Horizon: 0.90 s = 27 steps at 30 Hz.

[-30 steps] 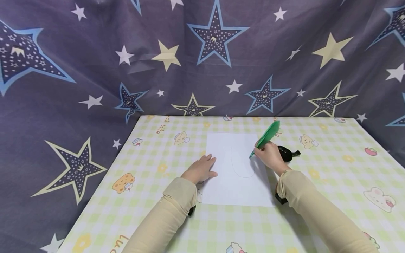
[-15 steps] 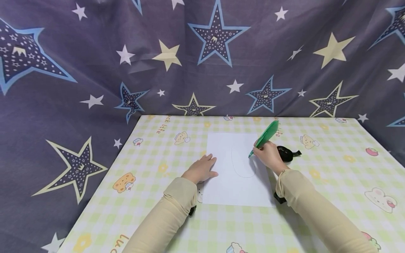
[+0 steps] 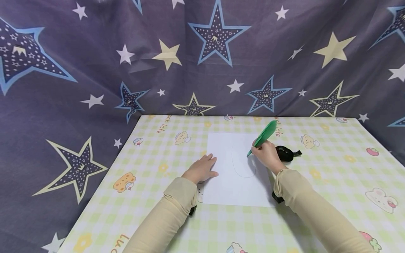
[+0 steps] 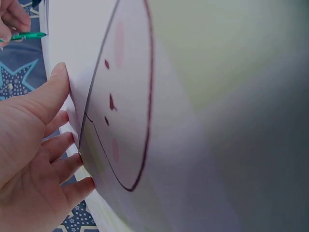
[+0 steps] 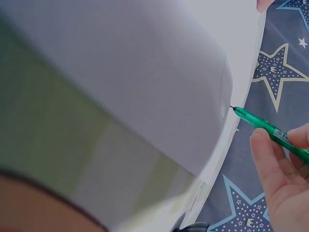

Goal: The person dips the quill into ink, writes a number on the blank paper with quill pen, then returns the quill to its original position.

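**Green Pen on Paper Sheet: Position and Orientation**

The star-print cloth [image 3: 95, 63] forms the backdrop behind and beside the work area. The table [image 3: 332, 182], covered in a yellow-green checked print with cartoon figures, extends from the cloth toward the viewer.

The paper sheet [image 3: 227, 189] lies flat near the centre of the table, long axis running away from the viewer. A thin curved line [image 3: 242, 175] is drawn on its middle portion, open toward the far edge.

The left hand [image 3: 200, 169] rests palm-down on the left edge of the sheet. Its fingers are straight, held close together, and press the paper against the table. The left wrist view confirms flat fingers at the sheet edge.

The right hand [image 3: 266, 154] sits over the right part of the sheet and pinches the green pen [image 3: 262, 137] between thumb and fingers, which curl round the barrel. The right wrist view shows the same grip on the lower barrel.

Pen orientation: the long axis is tilted, not upright. The tip points down and to the left, meeting the paper near the upper right end of the curved line. The broad leaf-shaped top end points up, to the right and away from the viewer.

A small black object [image 3: 284, 153] lies on the table just beside the right hand, off the sheet's right edge.
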{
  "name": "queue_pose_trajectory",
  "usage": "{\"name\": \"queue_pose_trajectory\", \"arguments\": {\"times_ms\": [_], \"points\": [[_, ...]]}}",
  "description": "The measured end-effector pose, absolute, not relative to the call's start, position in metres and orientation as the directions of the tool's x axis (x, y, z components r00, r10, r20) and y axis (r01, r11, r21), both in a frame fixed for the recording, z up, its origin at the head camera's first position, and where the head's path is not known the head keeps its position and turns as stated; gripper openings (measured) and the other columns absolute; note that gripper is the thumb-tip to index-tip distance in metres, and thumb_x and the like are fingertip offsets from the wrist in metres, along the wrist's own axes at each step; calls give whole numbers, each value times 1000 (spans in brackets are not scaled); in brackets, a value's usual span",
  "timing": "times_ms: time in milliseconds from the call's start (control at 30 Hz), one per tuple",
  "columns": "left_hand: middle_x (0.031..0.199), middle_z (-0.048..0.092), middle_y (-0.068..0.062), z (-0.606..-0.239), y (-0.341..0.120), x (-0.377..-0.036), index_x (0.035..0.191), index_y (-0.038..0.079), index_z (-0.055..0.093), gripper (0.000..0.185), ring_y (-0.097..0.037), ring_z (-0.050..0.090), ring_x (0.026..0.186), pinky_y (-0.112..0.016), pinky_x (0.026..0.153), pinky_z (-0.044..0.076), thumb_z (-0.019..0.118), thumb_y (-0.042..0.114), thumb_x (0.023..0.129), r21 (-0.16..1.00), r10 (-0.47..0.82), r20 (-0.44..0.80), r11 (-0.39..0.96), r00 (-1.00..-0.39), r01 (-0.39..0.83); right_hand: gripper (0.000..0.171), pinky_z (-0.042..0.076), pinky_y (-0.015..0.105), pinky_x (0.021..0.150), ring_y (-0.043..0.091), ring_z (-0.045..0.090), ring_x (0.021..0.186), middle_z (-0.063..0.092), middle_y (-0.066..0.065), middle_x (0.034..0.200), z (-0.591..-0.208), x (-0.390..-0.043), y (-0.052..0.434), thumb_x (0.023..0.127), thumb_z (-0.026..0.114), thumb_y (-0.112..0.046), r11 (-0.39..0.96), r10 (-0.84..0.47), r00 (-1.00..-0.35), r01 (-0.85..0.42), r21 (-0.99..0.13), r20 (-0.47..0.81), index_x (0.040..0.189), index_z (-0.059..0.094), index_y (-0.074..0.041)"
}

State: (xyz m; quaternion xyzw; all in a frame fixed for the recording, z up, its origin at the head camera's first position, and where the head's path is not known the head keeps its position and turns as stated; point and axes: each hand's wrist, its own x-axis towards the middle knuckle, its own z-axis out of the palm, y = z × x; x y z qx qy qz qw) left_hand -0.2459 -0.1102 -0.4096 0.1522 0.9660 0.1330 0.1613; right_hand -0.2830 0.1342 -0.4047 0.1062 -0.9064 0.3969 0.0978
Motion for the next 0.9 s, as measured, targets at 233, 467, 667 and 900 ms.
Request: {"name": "queue_pose_trajectory", "arguments": {"times_ms": [233, 467, 667, 900], "points": [[151, 19, -9, -409, -110, -245, 144, 8, 30, 65, -27, 13, 137, -40, 111, 14, 55, 35, 91, 310, 332, -274, 919, -903, 244, 8, 43, 28, 57, 19, 52, 63, 62, 9, 72, -405, -283, 131, 84, 54, -1, 666, -113, -957, -271, -695, 266, 85, 61, 2], [151, 19, -9, -409, -110, -245, 144, 8, 30, 65, -27, 13, 137, -41, 111, 14, 56, 35, 91, 314, 327, -278, 919, -903, 236, 7, 42, 30, 60, 22, 51, 65, 60, 9, 72, -405, -283, 128, 84, 55, -2, 674, -113, -952, -283, -683, 284, 84, 61, 1], [151, 19, -10, -409, -110, -245, 144, 8, 30, 65, -28, 13, 137, -41, 111, 15, 55, 35, 91, 307, 333, -281, 920, -900, 245, 7, 44, 32, 64, 23, 54, 67, 61, 8, 71, -406, -284, 125, 82, 56, -3, 675, -108, -945, -297, -675, 308, 83, 62, 1], [151, 18, -9, -409, -110, -246, 145, 8, 29, 65, -28, 12, 137, -41, 111, 14, 55, 35, 91, 306, 331, -283, 921, -900, 243, 8, 45, 36, 68, 25, 55, 70, 62, 10, 72, -406, -284, 121, 81, 56, -1, 668, -105, -944, -299, -682, 312, 84, 62, 2]]}}
